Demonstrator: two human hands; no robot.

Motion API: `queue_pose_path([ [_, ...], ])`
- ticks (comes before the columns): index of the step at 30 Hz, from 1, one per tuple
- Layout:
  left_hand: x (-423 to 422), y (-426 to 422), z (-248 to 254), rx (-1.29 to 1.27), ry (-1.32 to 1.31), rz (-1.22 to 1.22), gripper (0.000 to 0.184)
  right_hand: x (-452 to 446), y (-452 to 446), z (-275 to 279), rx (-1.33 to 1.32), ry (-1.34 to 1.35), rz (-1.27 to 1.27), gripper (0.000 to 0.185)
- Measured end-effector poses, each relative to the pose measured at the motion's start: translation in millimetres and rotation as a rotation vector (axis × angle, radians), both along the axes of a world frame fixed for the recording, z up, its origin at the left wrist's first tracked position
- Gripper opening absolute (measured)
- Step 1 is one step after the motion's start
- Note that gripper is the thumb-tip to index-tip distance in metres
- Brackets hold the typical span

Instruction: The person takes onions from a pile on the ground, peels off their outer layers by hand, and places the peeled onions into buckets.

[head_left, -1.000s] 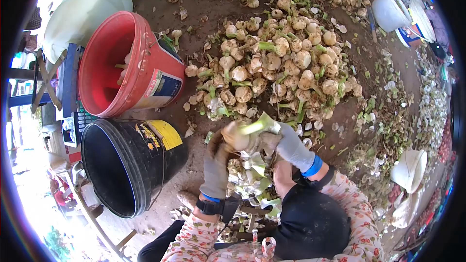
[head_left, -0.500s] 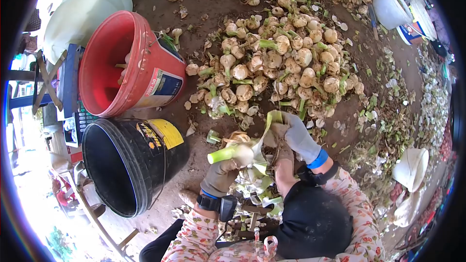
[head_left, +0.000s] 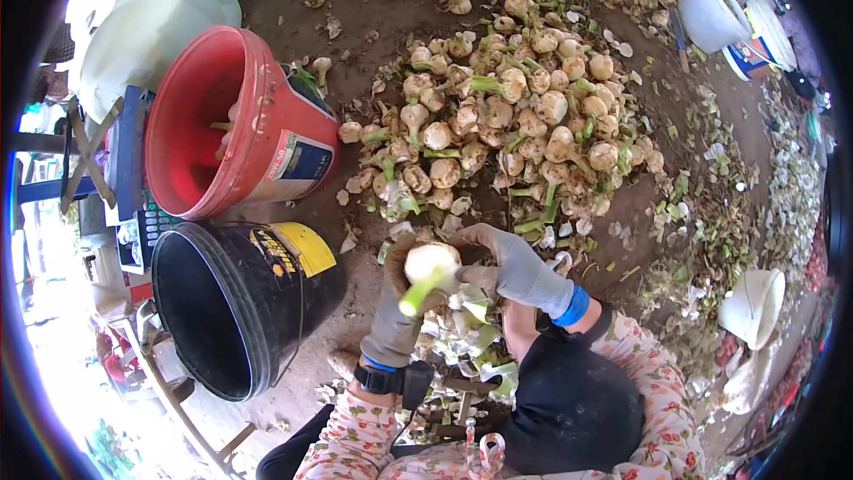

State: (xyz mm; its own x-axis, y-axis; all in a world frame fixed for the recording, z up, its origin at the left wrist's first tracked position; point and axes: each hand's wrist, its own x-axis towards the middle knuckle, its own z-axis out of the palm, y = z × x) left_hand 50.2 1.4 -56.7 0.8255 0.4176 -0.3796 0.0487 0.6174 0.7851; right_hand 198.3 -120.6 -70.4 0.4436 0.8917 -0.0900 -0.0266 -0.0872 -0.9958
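A white garlic bulb (head_left: 432, 264) with a short green stem pointing down and left is between my two gloved hands. Wrapped round its left side is my left hand (head_left: 394, 307), in a grey glove stained brown. My right hand (head_left: 511, 267), also gloved in grey, has its fingertips against the right side of the bulb, partly hidden by it. Peeled husks and leaves (head_left: 466, 329) lie below the hands. Beyond them is a large pile of garlic bulbs (head_left: 533, 116) with cut green stems on the ground.
At the left a red bucket (head_left: 293, 147) lies tilted with some bulbs inside, beside a black bucket (head_left: 267, 302). White buckets (head_left: 713, 13) stand at the upper right. A white container (head_left: 753, 307) is at the right among scattered husks (head_left: 702, 276). My dark-clothed knee (head_left: 573, 400) is below.
The strip of leaf stretched between the hands half a second ago is gone from view. My right hand has moved left onto the bulb, and the green stem has turned from pointing left to pointing downward.
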Motion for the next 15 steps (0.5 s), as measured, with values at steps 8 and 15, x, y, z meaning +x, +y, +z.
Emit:
queue_pose_path([
  [8,-4,-9,-7,0.136,0.105,0.085,0.082,-3,2,10,-0.083,-0.346,-0.024,0.025],
  [15,-15,-8,-7,-0.228,0.101,0.106,0.079,3,9,8,-0.335,-0.641,0.035,0.006],
])
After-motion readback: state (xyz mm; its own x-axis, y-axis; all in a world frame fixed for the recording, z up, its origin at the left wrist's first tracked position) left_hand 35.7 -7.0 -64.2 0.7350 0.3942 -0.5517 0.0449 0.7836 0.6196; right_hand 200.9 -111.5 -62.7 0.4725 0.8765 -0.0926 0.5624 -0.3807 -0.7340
